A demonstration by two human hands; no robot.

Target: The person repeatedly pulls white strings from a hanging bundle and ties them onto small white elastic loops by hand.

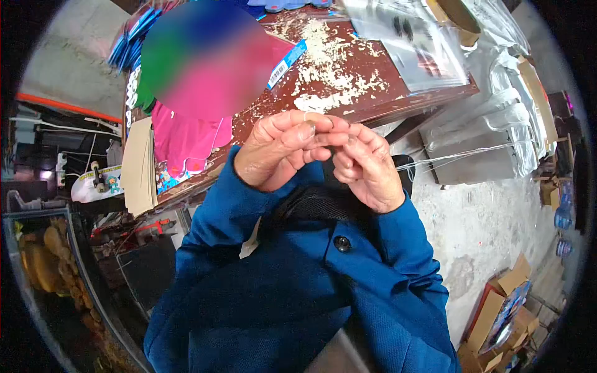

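My left hand and my right hand meet in front of my chest, just off the table's near edge. Both are closed, thumbs and fingertips pinched together and touching those of the other hand. What the fingertips hold is too small to make out. Thin whitish strands run from beside my right hand toward the right. Blue sleeves cover both forearms.
Pale flakes lie scattered on the dark red table. Also there are pink pieces, a blue barcoded strip, brown cardboard sheets and clear plastic bags. An open carton stands on the floor, lower right.
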